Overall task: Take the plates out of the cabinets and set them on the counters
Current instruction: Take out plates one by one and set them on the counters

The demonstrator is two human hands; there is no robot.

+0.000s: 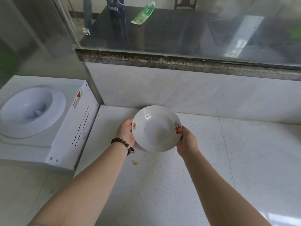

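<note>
Fig. 1. We see the white round ceramic plate [156, 129], fruit-patterned, tilted above the speckled white tabletop [162, 185]; left hand [126, 133] and right hand [187, 141] grip opposite rims (dark bottle [117, 15] behind glass pane [179, 33] reads "EPSI").

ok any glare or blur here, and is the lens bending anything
Head view: a small glint on the plate, held by the left hand and right hand; the glass pane above the stone ledge is hazy with reflections; the ledge bows from wide-angle distortion.

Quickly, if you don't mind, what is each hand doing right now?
Left hand: grips the left rim of the white round ceramic plate.
Right hand: grips the same plate's right rim.
</note>
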